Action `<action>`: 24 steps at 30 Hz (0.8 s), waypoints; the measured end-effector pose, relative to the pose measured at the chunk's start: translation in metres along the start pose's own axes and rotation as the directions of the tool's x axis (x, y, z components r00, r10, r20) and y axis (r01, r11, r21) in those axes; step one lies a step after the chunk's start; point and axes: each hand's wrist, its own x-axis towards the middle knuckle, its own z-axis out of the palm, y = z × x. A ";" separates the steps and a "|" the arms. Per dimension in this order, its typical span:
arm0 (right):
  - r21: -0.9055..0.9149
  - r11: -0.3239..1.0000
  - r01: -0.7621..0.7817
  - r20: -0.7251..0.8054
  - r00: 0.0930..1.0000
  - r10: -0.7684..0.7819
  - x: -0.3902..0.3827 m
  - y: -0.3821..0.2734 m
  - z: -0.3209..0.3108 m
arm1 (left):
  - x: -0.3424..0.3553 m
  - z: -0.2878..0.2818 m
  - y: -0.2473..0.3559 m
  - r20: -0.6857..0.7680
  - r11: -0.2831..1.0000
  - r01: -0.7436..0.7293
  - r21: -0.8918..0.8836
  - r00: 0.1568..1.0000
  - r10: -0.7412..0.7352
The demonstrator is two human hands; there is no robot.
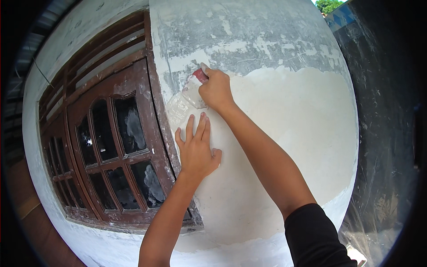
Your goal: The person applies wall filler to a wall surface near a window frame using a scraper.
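My right hand (pixel 216 90) is closed round a putty knife (pixel 200 75) with a red part showing above my fingers. Its pale blade lies against the wall (pixel 275 133), over wet-looking putty (pixel 179 109) beside the window frame; the fingers hide much of the tool. Just below it, my left hand (pixel 195 151) is open, its fingers apart and pointing up near the wall. Whether its palm touches the surface I cannot tell. Smooth cream putty covers the wall's middle, while bare grey patches with white streaks (pixel 240 46) show above.
To the left is a brown wooden window (pixel 111 147) with dark panes and white smears; its frame (pixel 162 115) runs close to both hands. A dark panel or sheet (pixel 382 133) stands beyond the wall's right edge. Some green foliage (pixel 328 6) shows at the top right.
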 end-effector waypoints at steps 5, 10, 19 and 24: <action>0.136 0.952 -0.275 -0.296 0.905 0.304 0.022 0.035 -0.066 | -0.001 -0.001 -0.001 -0.011 1.000 0.001 0.002 1.000 -0.001; 0.000 1.000 -0.011 0.072 0.997 0.011 -0.007 0.018 -0.042 | -0.001 0.000 0.002 0.008 1.000 0.014 -0.001 1.000 -0.014; 0.079 0.995 -0.055 -0.221 0.973 0.071 0.004 0.033 -0.064 | -0.002 0.000 0.002 0.000 1.000 0.021 -0.007 1.000 -0.021; 0.005 1.000 0.010 0.022 1.000 -0.011 0.004 0.026 -0.038 | 0.000 -0.001 0.004 0.012 1.000 0.023 -0.010 1.000 -0.023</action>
